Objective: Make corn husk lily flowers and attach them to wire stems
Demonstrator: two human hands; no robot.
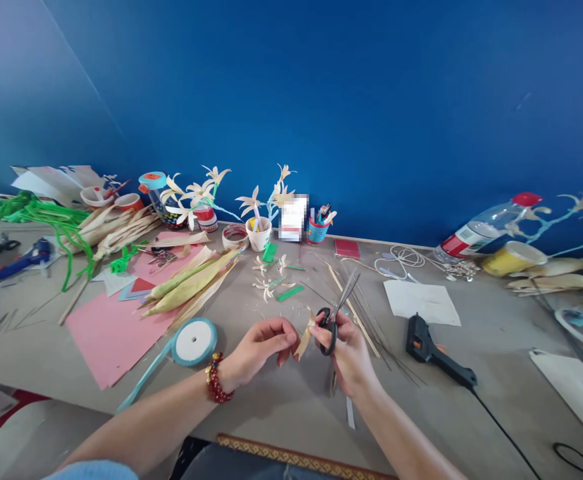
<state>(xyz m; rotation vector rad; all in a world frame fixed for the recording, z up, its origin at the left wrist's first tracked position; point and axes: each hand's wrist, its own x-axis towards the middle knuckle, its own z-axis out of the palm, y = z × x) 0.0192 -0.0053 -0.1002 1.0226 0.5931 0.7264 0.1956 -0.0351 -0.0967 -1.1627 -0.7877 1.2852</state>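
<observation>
A pale corn husk piece (305,339), cut narrow, is pinched between the thumb and finger of my right hand (354,363). The same hand keeps a pair of black-handled scissors (344,297) in its grip, blades pointing up and away. Close beside the husk piece, my left hand (266,343) has its fingers curled and thumb and forefinger together; whether anything is between them cannot be made out. Small husk flowers (263,289) lie beyond the hands, near green tape strips (290,293). Thin wires (371,320) lie past the scissors.
To the left are a blue ribbon roll (195,341), pink paper (116,337) and corn husks (191,287). A black glue gun (439,353) with its cord lies right, near white paper (421,301). Cups with husk flowers (259,233) and a bottle (481,230) stand along the blue wall.
</observation>
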